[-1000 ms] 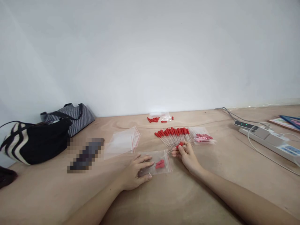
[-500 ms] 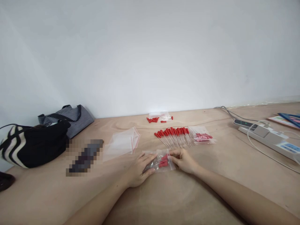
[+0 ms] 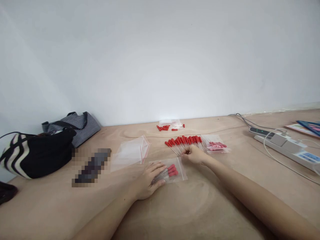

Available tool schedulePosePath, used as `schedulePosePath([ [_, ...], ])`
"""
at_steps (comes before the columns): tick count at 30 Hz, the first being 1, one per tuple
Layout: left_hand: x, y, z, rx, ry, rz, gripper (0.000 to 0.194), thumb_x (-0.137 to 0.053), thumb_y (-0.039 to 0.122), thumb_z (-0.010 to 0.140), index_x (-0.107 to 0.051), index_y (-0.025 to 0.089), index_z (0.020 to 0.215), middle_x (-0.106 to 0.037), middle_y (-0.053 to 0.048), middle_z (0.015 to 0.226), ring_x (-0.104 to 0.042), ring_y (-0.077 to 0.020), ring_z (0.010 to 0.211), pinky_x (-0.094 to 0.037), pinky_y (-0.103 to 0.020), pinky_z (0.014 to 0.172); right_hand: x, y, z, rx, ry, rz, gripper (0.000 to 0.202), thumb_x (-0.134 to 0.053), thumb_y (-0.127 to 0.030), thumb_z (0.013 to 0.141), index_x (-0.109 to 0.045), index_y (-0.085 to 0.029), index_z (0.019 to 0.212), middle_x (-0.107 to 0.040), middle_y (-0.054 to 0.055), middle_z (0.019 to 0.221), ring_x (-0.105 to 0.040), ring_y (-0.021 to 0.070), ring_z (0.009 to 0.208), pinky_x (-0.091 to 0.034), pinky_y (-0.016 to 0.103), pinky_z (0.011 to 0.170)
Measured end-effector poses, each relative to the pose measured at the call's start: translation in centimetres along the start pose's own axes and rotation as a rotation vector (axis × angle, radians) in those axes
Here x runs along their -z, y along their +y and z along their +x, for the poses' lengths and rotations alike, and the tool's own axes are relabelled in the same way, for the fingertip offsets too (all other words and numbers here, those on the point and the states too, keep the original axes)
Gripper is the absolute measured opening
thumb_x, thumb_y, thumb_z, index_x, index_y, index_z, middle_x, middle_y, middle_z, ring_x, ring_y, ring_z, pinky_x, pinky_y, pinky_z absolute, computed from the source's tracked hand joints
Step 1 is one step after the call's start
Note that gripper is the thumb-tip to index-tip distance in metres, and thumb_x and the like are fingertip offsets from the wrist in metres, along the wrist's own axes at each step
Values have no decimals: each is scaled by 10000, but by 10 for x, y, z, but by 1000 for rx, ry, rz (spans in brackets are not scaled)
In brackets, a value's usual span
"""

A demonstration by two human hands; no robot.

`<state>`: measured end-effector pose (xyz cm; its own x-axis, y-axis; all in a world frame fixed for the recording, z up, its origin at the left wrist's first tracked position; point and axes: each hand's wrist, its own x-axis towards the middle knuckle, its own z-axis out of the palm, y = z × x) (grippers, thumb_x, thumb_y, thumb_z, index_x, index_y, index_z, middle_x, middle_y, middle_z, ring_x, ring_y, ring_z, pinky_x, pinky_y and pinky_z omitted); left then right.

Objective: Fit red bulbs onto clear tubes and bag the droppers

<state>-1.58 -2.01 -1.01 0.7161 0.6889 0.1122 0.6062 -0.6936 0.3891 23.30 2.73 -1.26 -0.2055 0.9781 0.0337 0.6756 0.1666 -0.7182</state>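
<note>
My left hand (image 3: pixel 151 180) lies flat on a clear zip bag (image 3: pixel 178 165), fingers stretched out and thumb apart. Inside that bag are several droppers with red rubber bulbs (image 3: pixel 172 170); their glass tubes run under my left hand. Beyond the bag, a fanned row of droppers (image 3: pixel 183 140) lies with red bulbs toward the wall. My right hand (image 3: pixel 194 155) is at the near, glass ends of this row, thumb and fingers pinched together. Whatever is between those fingertips I cannot make out. A filled zip bag of red-bulbed droppers (image 3: pixel 217 146) lies at the row's right end.
Flat zip bags (image 3: pixel 128 151) with red seams are left of the row. Loose red bulbs (image 3: pixel 163 127) and a clear bag (image 3: pixel 170 122) lie near the wall. To the left are a blurred-out dark object (image 3: pixel 92 166) and cloth bags (image 3: pixel 50 153); to the right, a power strip (image 3: pixel 287 146) with cables.
My right hand has left the mouth of the zip bag and moved up to the fanned droppers. The bag now lies flatter, and my left hand has stayed on it.
</note>
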Motion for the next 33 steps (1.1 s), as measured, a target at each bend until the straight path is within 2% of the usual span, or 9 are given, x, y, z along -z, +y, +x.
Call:
schedulePosePath([
  [5, 7, -3, -6, 22, 4, -27, 389, -451, 353, 837, -471, 234, 1208, -457, -66, 1284, -394, -226, 1193, -274, -438, 1025, -11, -23, 35, -59, 198, -183, 180, -530, -294, 723, -661, -208, 813, -644, 34, 869, -576, 159, 803, -410, 237, 672],
  [8, 9, -7, -9, 33, -11, -39, 394, -462, 374, 831, -485, 232, 1198, -475, -72, 1267, -418, -225, 1175, -248, -450, 1035, -28, -37, 52, -90, 249, -295, 209, -542, -343, 729, -656, -228, 861, -610, 54, 969, -552, 191, 903, -405, 267, 712],
  [12, 9, -12, -10, 24, -21, -39, 394, -473, 381, 825, -495, 230, 1189, -480, -74, 1262, -422, -216, 1172, -229, -453, 1042, -43, -47, 66, -140, 271, -401, 252, -556, -354, 726, -649, -172, 874, -579, 115, 1006, -526, 235, 960, -411, 301, 728],
  [15, 9, -13, -10, 28, -29, -35, 400, -473, 387, 823, -498, 224, 1187, -485, -78, 1255, -431, -210, 1164, -239, -442, 1041, -47, -50, 71, -181, 282, -449, 265, -525, -307, 754, -640, -119, 902, -564, 166, 1015, -519, 258, 968, -416, 321, 726],
  [21, 10, -9, -8, 27, -31, -37, 393, -490, 364, 815, -513, 207, 1175, -496, -90, 1244, -436, -220, 1159, -236, -453, 1038, -56, -61, 69, -176, 310, -457, 249, -413, -88, 769, -633, -84, 885, -559, 207, 1002, -499, 267, 992, -417, 338, 721],
  [26, 9, -6, -8, 36, -41, -16, 401, -482, 335, 822, -491, 199, 1199, -477, -96, 1266, -395, -227, 1194, -206, -468, 1044, -45, -60, 60, -91, 385, -330, 202, -426, -142, 790, -589, -65, 880, -569, 209, 978, -488, 284, 991, -391, 390, 776],
  [30, 8, -4, -8, 48, -72, 12, 404, -451, 320, 842, -437, 262, 1242, -401, -59, 1335, -285, -245, 1262, -138, -519, 1041, -16, -35, 38, 23, 407, -140, 213, -361, -270, 852, -521, -141, 909, -601, 77, 851, -558, 158, 789, -431, 273, 688],
  [31, 8, -4, -8, 44, -88, 14, 404, -434, 322, 852, -417, 281, 1254, -378, -45, 1350, -261, -244, 1273, -121, -528, 1041, -9, -27, 30, 57, 424, -62, 227, -339, -296, 858, -487, -151, 949, -588, 55, 831, -558, 139, 745, -437, 255, 651],
  [33, 8, -3, -8, 30, -115, 11, 407, -399, 333, 871, -373, 310, 1276, -343, -21, 1370, -232, -233, 1286, -107, -527, 1043, 1, -11, 11, 174, 506, 359, 322, -417, -374, 812, -410, -162, 1055, -531, 1, 718, -526, 126, 605, -430, 252, 557],
])
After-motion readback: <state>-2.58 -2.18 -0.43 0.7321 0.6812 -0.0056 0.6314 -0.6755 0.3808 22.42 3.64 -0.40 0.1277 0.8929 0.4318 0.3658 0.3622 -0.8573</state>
